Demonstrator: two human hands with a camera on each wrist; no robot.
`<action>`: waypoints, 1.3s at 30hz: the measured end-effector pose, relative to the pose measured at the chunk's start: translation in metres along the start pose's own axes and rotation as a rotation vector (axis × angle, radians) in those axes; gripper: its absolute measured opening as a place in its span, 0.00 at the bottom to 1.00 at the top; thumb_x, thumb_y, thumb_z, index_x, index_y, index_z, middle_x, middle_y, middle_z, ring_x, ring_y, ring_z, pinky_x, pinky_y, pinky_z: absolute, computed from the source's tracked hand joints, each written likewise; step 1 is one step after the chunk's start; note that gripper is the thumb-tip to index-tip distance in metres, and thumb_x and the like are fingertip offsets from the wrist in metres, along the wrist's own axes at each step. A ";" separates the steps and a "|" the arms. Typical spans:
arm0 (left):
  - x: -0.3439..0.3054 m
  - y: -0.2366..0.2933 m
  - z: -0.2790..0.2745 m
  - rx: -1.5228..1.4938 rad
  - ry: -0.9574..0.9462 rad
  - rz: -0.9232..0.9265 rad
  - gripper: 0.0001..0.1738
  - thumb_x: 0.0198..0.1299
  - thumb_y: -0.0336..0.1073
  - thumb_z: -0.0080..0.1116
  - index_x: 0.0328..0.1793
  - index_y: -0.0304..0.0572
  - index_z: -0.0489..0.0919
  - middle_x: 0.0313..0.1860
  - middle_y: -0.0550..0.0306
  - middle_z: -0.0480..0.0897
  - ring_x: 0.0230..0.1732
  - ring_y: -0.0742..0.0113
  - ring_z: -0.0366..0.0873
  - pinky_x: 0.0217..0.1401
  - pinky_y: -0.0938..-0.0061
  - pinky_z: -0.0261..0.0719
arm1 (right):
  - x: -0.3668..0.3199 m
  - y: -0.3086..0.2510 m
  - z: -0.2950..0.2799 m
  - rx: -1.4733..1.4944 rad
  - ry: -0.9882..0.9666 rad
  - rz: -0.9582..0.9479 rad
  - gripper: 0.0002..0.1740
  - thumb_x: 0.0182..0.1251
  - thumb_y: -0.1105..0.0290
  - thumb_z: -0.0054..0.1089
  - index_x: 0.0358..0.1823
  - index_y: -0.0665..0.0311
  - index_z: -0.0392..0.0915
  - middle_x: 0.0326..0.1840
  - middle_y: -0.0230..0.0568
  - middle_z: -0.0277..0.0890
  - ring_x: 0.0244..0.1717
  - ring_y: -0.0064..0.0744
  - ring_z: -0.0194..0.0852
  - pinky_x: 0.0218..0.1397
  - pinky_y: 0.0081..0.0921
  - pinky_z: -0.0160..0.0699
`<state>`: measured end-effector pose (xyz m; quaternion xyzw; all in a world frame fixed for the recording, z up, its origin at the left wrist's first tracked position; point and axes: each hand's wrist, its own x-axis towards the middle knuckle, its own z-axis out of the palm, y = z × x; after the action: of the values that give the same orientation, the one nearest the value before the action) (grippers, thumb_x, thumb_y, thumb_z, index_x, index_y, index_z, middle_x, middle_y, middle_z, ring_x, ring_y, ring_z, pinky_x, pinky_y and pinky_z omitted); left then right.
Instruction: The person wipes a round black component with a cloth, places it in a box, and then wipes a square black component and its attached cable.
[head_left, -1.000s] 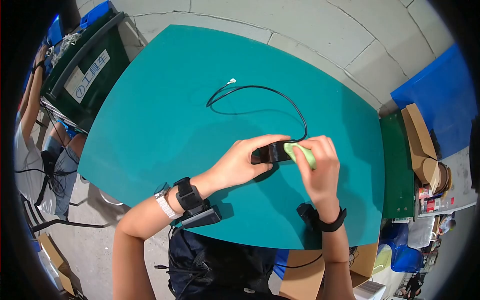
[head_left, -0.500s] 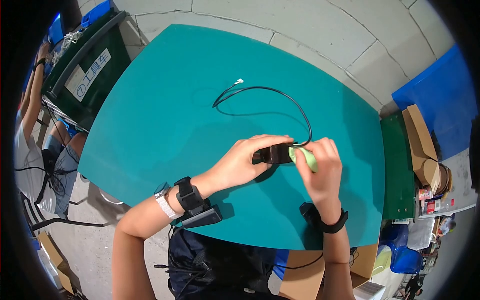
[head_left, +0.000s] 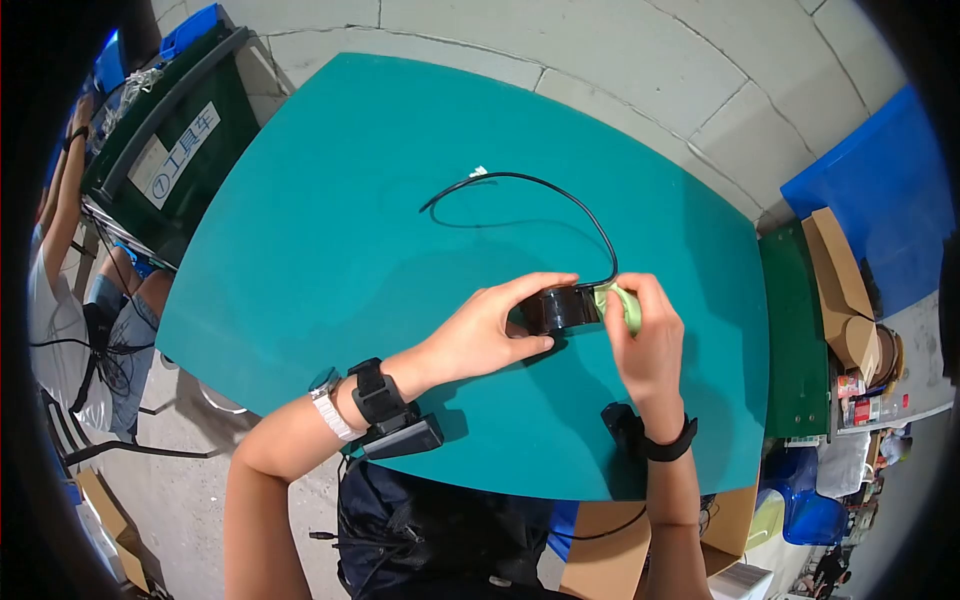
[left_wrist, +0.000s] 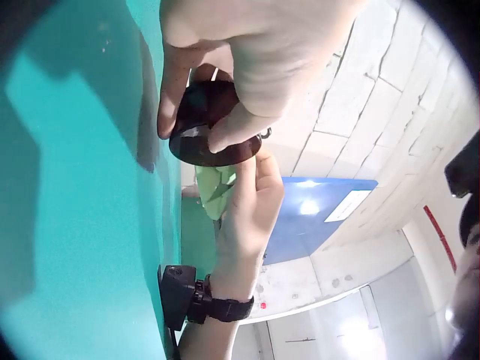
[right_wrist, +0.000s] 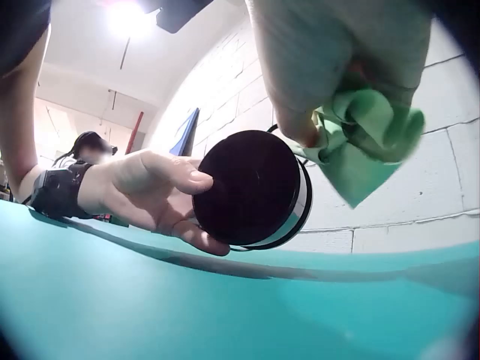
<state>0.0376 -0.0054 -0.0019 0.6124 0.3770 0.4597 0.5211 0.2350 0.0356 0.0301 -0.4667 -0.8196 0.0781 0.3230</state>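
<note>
My left hand (head_left: 478, 328) grips a glossy black round device (head_left: 560, 310) by its sides, thumb on the near side and fingers on the far side. The right wrist view shows the device's flat dark circular face (right_wrist: 247, 187) and a pale band around its edge. A black cable (head_left: 590, 212) runs from the device in a loop to a small white connector (head_left: 478, 172). My right hand (head_left: 650, 335) pinches a crumpled light green cloth (head_left: 630, 308) at the device's right side. The cloth (right_wrist: 360, 150) hangs in folds beneath the fingers in the right wrist view.
The teal table (head_left: 300, 250) lies under both hands, with a block wall (head_left: 640, 90) behind it. A dark green bin (head_left: 170, 150) stands at left, close to a seated person (head_left: 80, 330). Cardboard (head_left: 840, 290) and a blue panel (head_left: 880, 200) are at right.
The device has turned in my left hand, showing more of its rounded side. The cloth has shifted slightly right with my right hand, and the cable's connector end has moved a little.
</note>
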 end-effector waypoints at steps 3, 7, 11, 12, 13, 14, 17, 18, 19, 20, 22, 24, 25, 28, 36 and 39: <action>0.000 -0.002 -0.002 -0.054 0.018 -0.019 0.33 0.56 0.22 0.61 0.70 0.42 0.68 0.61 0.55 0.75 0.60 0.64 0.74 0.56 0.71 0.83 | 0.002 -0.007 0.000 0.048 0.053 -0.014 0.08 0.62 0.78 0.58 0.42 0.65 0.76 0.35 0.43 0.78 0.36 0.45 0.79 0.37 0.34 0.77; 0.001 -0.007 -0.004 -0.102 0.020 -0.064 0.32 0.56 0.23 0.63 0.69 0.40 0.68 0.59 0.56 0.75 0.60 0.67 0.73 0.56 0.71 0.83 | 0.003 -0.011 -0.003 0.035 0.003 -0.070 0.08 0.62 0.78 0.58 0.42 0.65 0.77 0.36 0.42 0.78 0.37 0.45 0.78 0.38 0.34 0.77; 0.002 -0.009 -0.006 0.006 0.003 -0.053 0.32 0.56 0.23 0.63 0.69 0.40 0.69 0.59 0.54 0.75 0.59 0.67 0.74 0.56 0.71 0.83 | 0.005 -0.014 -0.004 0.103 -0.048 -0.174 0.08 0.60 0.80 0.59 0.41 0.64 0.78 0.38 0.42 0.79 0.42 0.45 0.76 0.43 0.34 0.76; 0.002 -0.012 -0.005 0.029 0.033 -0.007 0.32 0.54 0.24 0.64 0.68 0.42 0.70 0.54 0.53 0.79 0.54 0.65 0.78 0.54 0.70 0.81 | 0.005 -0.014 -0.004 0.080 -0.063 -0.201 0.10 0.59 0.81 0.60 0.42 0.64 0.78 0.38 0.42 0.79 0.43 0.45 0.75 0.45 0.34 0.75; 0.001 -0.014 -0.003 0.049 0.063 0.037 0.32 0.53 0.25 0.64 0.66 0.45 0.71 0.49 0.52 0.82 0.50 0.63 0.81 0.53 0.69 0.79 | 0.004 -0.013 -0.004 0.081 -0.065 -0.201 0.10 0.59 0.81 0.60 0.42 0.64 0.78 0.38 0.42 0.79 0.43 0.45 0.75 0.45 0.34 0.75; 0.000 -0.013 -0.003 0.046 0.063 0.035 0.32 0.53 0.25 0.64 0.66 0.45 0.71 0.49 0.52 0.82 0.50 0.63 0.81 0.53 0.69 0.79 | 0.003 -0.013 -0.003 0.083 -0.046 -0.207 0.10 0.59 0.82 0.59 0.42 0.64 0.77 0.39 0.41 0.79 0.43 0.44 0.75 0.46 0.34 0.74; 0.000 -0.008 -0.004 0.021 0.037 -0.045 0.32 0.53 0.25 0.64 0.66 0.46 0.71 0.48 0.52 0.83 0.47 0.62 0.81 0.51 0.69 0.79 | 0.002 -0.014 -0.001 0.083 -0.004 -0.294 0.11 0.58 0.82 0.59 0.42 0.63 0.77 0.39 0.40 0.79 0.43 0.43 0.75 0.46 0.33 0.72; 0.000 -0.008 -0.004 0.039 0.041 -0.024 0.32 0.53 0.25 0.64 0.66 0.46 0.72 0.48 0.52 0.83 0.46 0.62 0.81 0.51 0.69 0.79 | 0.001 -0.014 0.000 0.081 0.018 -0.369 0.11 0.58 0.82 0.59 0.42 0.63 0.77 0.40 0.39 0.80 0.43 0.42 0.75 0.45 0.33 0.71; 0.000 -0.009 -0.003 0.055 0.042 -0.006 0.32 0.53 0.25 0.64 0.66 0.46 0.72 0.47 0.53 0.83 0.45 0.62 0.82 0.50 0.69 0.79 | 0.001 -0.014 0.001 0.082 0.017 -0.366 0.11 0.58 0.82 0.59 0.42 0.63 0.77 0.40 0.39 0.80 0.43 0.42 0.75 0.45 0.33 0.71; -0.001 -0.008 -0.002 0.051 0.038 -0.010 0.32 0.53 0.25 0.64 0.66 0.46 0.72 0.47 0.53 0.83 0.45 0.62 0.82 0.50 0.69 0.79 | 0.001 -0.013 0.000 0.014 0.011 -0.343 0.10 0.58 0.82 0.59 0.41 0.63 0.77 0.39 0.39 0.80 0.43 0.41 0.75 0.45 0.32 0.70; 0.001 -0.003 -0.004 0.049 0.022 -0.081 0.32 0.52 0.25 0.64 0.67 0.46 0.72 0.47 0.52 0.83 0.45 0.62 0.82 0.49 0.69 0.80 | 0.002 -0.009 -0.001 -0.055 0.010 -0.326 0.09 0.59 0.81 0.59 0.40 0.63 0.77 0.39 0.38 0.80 0.43 0.40 0.75 0.44 0.32 0.70; 0.001 -0.007 -0.004 0.047 0.039 -0.046 0.32 0.52 0.25 0.64 0.67 0.46 0.72 0.48 0.52 0.83 0.45 0.62 0.82 0.49 0.69 0.80 | 0.002 -0.001 0.001 -0.079 -0.038 -0.244 0.07 0.59 0.80 0.59 0.38 0.63 0.77 0.38 0.38 0.80 0.42 0.40 0.76 0.45 0.33 0.70; 0.001 -0.009 -0.004 0.039 0.051 -0.018 0.32 0.52 0.25 0.64 0.67 0.46 0.72 0.48 0.52 0.83 0.44 0.62 0.82 0.49 0.70 0.80 | 0.002 -0.003 0.001 -0.078 -0.040 -0.243 0.07 0.59 0.80 0.59 0.38 0.63 0.77 0.38 0.38 0.80 0.42 0.40 0.76 0.45 0.33 0.70; 0.000 -0.009 -0.004 0.021 0.038 0.003 0.32 0.52 0.25 0.64 0.66 0.46 0.72 0.48 0.52 0.83 0.45 0.63 0.82 0.49 0.70 0.80 | 0.003 -0.011 -0.001 0.014 0.004 -0.239 0.06 0.59 0.79 0.59 0.37 0.63 0.78 0.37 0.38 0.80 0.42 0.40 0.76 0.45 0.33 0.71; 0.002 -0.014 -0.004 0.044 0.029 0.026 0.33 0.55 0.28 0.65 0.69 0.46 0.70 0.49 0.51 0.83 0.48 0.63 0.81 0.51 0.69 0.80 | 0.002 0.000 0.005 0.000 0.001 -0.205 0.08 0.58 0.80 0.61 0.39 0.62 0.78 0.36 0.37 0.80 0.41 0.41 0.76 0.44 0.33 0.72; -0.002 -0.012 0.001 -0.013 -0.008 0.028 0.33 0.60 0.33 0.63 0.72 0.45 0.66 0.51 0.49 0.82 0.49 0.62 0.80 0.53 0.69 0.79 | 0.000 -0.013 0.003 0.032 0.062 -0.148 0.10 0.57 0.80 0.62 0.41 0.61 0.78 0.36 0.37 0.79 0.41 0.40 0.76 0.43 0.33 0.72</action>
<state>0.0380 -0.0050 -0.0137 0.6162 0.3633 0.4670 0.5198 0.2239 0.0287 0.0332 -0.4019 -0.8402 0.0525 0.3604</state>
